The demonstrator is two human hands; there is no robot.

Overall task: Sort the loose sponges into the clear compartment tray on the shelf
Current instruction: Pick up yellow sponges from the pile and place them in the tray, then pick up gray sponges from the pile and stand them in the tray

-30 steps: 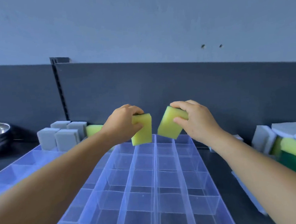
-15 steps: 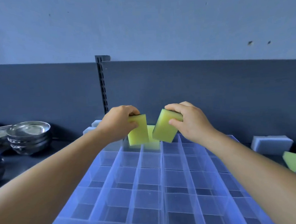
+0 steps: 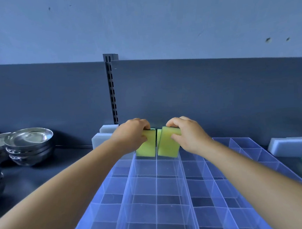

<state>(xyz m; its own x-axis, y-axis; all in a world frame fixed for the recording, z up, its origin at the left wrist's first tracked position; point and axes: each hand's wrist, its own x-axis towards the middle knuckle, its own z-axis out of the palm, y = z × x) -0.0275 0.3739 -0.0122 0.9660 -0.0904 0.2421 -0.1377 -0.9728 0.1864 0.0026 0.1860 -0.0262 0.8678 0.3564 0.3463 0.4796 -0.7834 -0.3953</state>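
Fingers of the left hand pinch one yellow sponge; the right hand pinches another, thumbs in front. Both sponges stand upright, side by side, at the tray's far cells just below the fingertips. Placing is underway, I judge; next, press each down, then let go. Both arms reach forward, wrists bent down.

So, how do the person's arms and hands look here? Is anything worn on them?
Both forearms are bare as far as the picture shows: no sleeves reach into view. The left hand and the right hand wear no gloves. I see no watch, bracelet or ring on them, though some fingers are partly hidden. No markings are visible.
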